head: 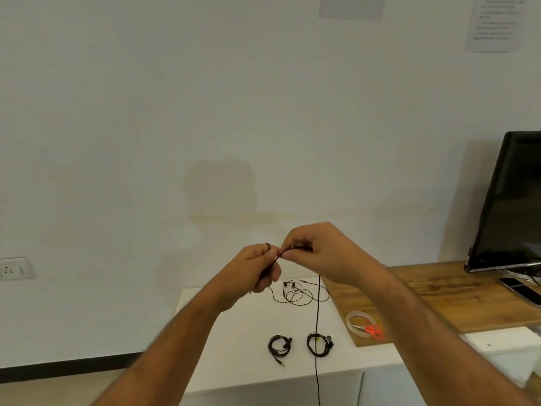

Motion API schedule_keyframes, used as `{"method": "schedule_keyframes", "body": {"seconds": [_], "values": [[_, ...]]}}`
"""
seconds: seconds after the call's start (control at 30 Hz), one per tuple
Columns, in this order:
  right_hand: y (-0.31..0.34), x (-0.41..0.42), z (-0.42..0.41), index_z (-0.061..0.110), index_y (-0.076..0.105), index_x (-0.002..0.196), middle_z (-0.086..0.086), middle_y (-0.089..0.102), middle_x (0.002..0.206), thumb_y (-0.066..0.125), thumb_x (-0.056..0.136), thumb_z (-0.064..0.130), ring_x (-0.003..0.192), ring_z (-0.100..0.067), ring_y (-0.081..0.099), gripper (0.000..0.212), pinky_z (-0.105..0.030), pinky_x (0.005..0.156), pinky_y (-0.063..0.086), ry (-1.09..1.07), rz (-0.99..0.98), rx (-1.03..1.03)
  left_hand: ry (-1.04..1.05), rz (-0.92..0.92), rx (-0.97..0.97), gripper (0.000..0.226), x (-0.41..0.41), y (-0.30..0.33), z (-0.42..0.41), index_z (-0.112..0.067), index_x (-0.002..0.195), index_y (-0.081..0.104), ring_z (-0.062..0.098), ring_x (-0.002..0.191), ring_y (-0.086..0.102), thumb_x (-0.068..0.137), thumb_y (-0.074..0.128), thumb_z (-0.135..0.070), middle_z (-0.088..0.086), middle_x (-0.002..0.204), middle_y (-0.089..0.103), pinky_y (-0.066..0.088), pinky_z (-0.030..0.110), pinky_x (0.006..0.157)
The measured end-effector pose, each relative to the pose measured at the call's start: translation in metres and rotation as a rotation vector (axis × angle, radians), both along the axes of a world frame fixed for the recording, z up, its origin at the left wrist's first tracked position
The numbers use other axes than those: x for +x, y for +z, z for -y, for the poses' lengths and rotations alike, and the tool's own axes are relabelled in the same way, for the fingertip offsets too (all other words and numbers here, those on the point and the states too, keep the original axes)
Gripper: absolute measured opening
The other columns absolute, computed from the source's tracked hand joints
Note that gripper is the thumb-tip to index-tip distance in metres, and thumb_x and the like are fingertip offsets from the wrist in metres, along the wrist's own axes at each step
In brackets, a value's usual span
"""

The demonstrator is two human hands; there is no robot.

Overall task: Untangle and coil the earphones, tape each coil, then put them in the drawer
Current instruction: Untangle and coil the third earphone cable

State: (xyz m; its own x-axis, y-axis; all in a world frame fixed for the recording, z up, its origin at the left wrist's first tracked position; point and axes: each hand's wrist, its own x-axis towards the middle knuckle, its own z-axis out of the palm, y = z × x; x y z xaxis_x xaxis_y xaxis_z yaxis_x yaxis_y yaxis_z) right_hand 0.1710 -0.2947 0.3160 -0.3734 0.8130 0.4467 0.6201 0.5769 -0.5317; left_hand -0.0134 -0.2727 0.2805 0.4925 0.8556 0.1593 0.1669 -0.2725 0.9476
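Note:
Both hands are raised above the white cabinet top [234, 341]. My left hand [259, 268] grips one end of a black earphone cable [317, 317], a small loop of it poking up over the fingers. My right hand [319, 253] pinches the same cable just to the right; from it the cable hangs straight down past the cabinet's front edge. On the cabinet lie two coiled earphones, one at the left [279, 345] and one at the right [319, 344]. A loose, uncoiled earphone [298, 293] lies farther back.
A wooden desk [439, 291] adjoins the cabinet on the right. On it sit a clear tape roll [352, 317], red-handled scissors [371, 329], a dark monitor [509, 206] and a phone [521, 288]. A wall socket [14, 269] is at the far left.

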Motion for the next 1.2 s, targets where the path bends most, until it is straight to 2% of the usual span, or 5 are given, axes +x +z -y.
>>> {"method": "schedule_keyframes", "body": {"seconds": [0.1,0.27,0.37,0.67,1.2], "values": [[0.001,0.002,-0.007,0.021,0.072,0.079,-0.007,0.07,0.07,0.072,0.081,0.017,0.073,-0.035,0.063,0.004,-0.049,0.072,0.053,0.038,-0.149,-0.036,-0.063,0.132,-0.156,0.041,0.002,0.0,0.005,-0.008,0.098,0.064,0.01,0.047,0.023,0.105,0.031,-0.03,-0.002,0.06,0.047,0.019,0.023,0.048],[-0.004,0.0,-0.013,0.014,0.074,0.081,0.001,0.072,0.076,0.073,0.083,0.009,0.075,-0.019,0.067,0.006,-0.041,0.075,0.056,0.074,-0.196,-0.013,-0.118,0.131,-0.326,0.064,0.006,-0.001,0.01,-0.009,0.092,0.067,0.009,0.049,0.018,0.102,0.02,-0.051,0.0,0.061,0.042,0.013,0.021,0.046],[-0.008,0.0,-0.019,0.013,0.074,0.083,0.004,0.07,0.072,0.071,0.085,0.006,0.068,-0.012,0.063,0.008,-0.027,0.064,0.052,0.097,-0.264,-0.05,-0.152,0.193,-0.394,0.056,0.006,0.001,0.012,-0.011,0.08,0.063,0.009,0.049,0.016,0.103,0.025,-0.045,0.0,0.059,0.039,0.011,0.021,0.045],[-0.025,0.007,-0.033,0.019,0.075,0.083,-0.02,0.061,0.068,0.069,0.084,0.009,0.058,-0.02,0.055,0.011,-0.038,0.062,0.05,0.121,-0.493,-0.075,-0.137,0.328,-0.519,0.03,0.005,0.001,0.014,-0.013,0.086,0.052,0.007,0.048,0.02,0.103,0.033,-0.03,0.0,0.063,0.04,0.013,0.018,0.046],[-0.056,-0.014,-0.021,0.021,0.074,0.081,-0.017,0.062,0.074,0.065,0.09,0.027,0.067,-0.032,0.052,0.014,-0.037,0.062,0.047,0.219,-0.658,-0.338,-0.163,0.457,-0.334,0.028,0.017,0.021,0.017,-0.015,0.083,0.049,0.007,0.046,0.021,0.104,0.033,-0.025,-0.004,0.06,0.029,0.019,0.019,0.041]]}}
